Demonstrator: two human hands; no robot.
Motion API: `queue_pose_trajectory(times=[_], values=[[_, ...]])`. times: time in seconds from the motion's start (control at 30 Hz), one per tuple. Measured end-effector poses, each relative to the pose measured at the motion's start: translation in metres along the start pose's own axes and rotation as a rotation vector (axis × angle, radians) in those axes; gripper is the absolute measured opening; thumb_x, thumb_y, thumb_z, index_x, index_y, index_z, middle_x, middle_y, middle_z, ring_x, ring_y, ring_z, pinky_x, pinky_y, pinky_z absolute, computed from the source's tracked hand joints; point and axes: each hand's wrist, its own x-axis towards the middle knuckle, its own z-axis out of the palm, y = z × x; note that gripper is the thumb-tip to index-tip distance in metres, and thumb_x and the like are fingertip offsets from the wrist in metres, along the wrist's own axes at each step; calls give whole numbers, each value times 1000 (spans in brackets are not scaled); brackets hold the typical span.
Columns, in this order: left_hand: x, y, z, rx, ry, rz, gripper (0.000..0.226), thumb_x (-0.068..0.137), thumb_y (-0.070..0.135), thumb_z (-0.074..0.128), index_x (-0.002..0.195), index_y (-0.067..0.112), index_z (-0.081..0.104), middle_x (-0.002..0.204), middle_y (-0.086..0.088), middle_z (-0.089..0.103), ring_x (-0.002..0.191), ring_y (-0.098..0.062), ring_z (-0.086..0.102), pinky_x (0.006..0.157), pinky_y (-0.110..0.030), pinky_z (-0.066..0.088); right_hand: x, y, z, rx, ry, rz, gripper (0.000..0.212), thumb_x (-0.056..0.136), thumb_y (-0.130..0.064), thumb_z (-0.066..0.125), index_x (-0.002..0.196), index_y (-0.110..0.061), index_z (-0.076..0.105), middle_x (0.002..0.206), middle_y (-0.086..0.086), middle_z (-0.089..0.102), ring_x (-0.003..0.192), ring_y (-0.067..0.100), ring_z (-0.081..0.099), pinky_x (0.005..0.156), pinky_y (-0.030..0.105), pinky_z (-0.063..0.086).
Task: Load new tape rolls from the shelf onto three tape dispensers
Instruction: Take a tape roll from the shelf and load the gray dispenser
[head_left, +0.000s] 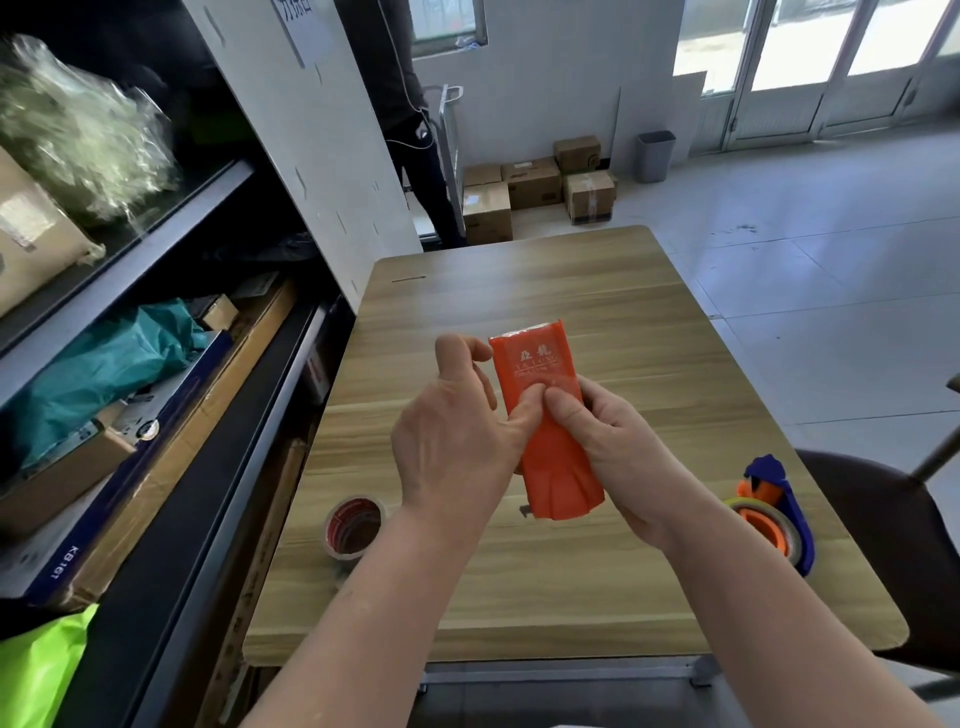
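Observation:
Above the middle of the wooden table I hold an orange tape dispenser with white lettering, its long cover facing up. My right hand grips its lower right side, thumb on top. My left hand holds the left edge, thumb pressed on the cover next to the right thumb, fingers curled apart. A tape roll with a red-printed core lies flat on the table at the left. A blue dispenser with orange parts and a roll in it stands at the table's right edge.
A dark metal shelf with cardboard boxes, plastic wrap and a teal bag runs along the left. A person in dark clothes stands beyond the table. Cardboard boxes and a grey bin sit on the floor. A dark chair stands at the right.

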Motion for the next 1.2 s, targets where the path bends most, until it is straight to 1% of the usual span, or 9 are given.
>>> queue_pose_trajectory(times=[0.1, 0.3, 0.4, 0.57, 0.67, 0.73, 0.8, 0.97, 1.2], values=[[5, -5, 3, -23, -33, -35, 53, 78, 52, 71, 114, 25, 44, 73, 9, 58, 70, -13, 63, 61, -33, 48, 0, 2, -3, -46, -23, -2, 26, 102, -18, 48, 125, -12, 54, 108, 28, 68, 83, 40, 71, 59, 58, 59], [13, -12, 14, -438, -213, -384, 58, 69, 42, 82, 114, 25, 49, 81, 5, 62, 71, -13, 64, 68, -41, 57, -1, 11, -1, 37, 24, 42, 25, 104, -19, 42, 123, -15, 57, 102, 22, 72, 72, 26, 73, 62, 46, 60], [9, -17, 17, -630, -380, -495, 58, 71, 28, 85, 117, 19, 51, 84, 1, 59, 72, -11, 59, 64, -31, 47, 6, 15, -6, 112, 133, 41, 28, 104, -18, 40, 124, -5, 54, 99, 23, 70, 68, 21, 72, 53, 36, 60], [-7, -18, 19, -703, -467, -457, 27, 81, 25, 78, 103, 19, 64, 84, 2, 61, 72, -8, 55, 54, -14, 43, 16, 13, -29, 486, 203, 79, 39, 104, -27, 39, 128, 0, 55, 106, 20, 72, 90, 27, 73, 78, 39, 60], [-11, -12, 19, -688, -404, -368, 23, 74, 39, 81, 86, 21, 71, 77, 7, 67, 70, -6, 59, 63, -19, 50, 15, 19, -37, 669, 127, 141, 46, 103, -33, 36, 119, -3, 68, 119, 21, 69, 112, 31, 66, 98, 48, 51], [-12, -8, 20, -520, -394, -248, 35, 61, 59, 81, 78, 30, 72, 83, 14, 67, 74, -3, 62, 72, -26, 54, 15, 27, -39, 734, 74, 151, 53, 103, -34, 35, 100, -5, 79, 112, 20, 72, 102, 29, 71, 93, 46, 54], [-14, -6, 21, -312, -424, -151, 39, 57, 67, 78, 79, 36, 72, 94, 15, 62, 85, -5, 63, 78, -30, 53, 16, 34, -38, 739, 46, 163, 53, 102, -35, 34, 103, -4, 77, 113, 21, 71, 100, 30, 72, 92, 46, 54], [-18, -6, 32, -82, -492, -111, 33, 69, 55, 75, 80, 24, 75, 85, 9, 66, 82, -13, 64, 77, -36, 55, 16, 46, -40, 590, 27, 241, 45, 99, -36, 40, 134, -12, 56, 130, 16, 64, 108, 29, 66, 89, 44, 54], [-25, -49, 80, 43, -708, -336, 25, 69, 46, 78, 75, 22, 74, 83, 3, 73, 79, -16, 68, 77, -36, 59, 12, 78, -70, -343, 221, 475, 42, 98, -28, 54, 137, -12, 51, 130, 8, 61, 120, 22, 55, 99, 41, 43]])
